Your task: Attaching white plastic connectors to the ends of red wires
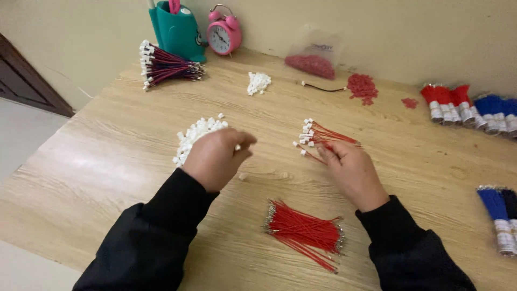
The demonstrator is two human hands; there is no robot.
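Left hand (pixel 215 157) is loosely curled, fingertips pinched together at the edge of the pile of white connector housings (pixel 195 138); can't tell if a housing sits in the pinch. Right hand (pixel 350 168) grips a small fan of red wires with white plugs (pixel 316 138), plug ends pointing up-left, fingers closed over the wire ends. Loose bundle of bare red wires (pixel 304 230) lies on the wooden table (pixel 107 156) between the forearms, near the front edge. Further back: small heap of white housings (pixel 258 83), red terminal pile (pixel 362 87), finished dark harness bundle (pixel 164 67), pink alarm clock (pixel 223 32).
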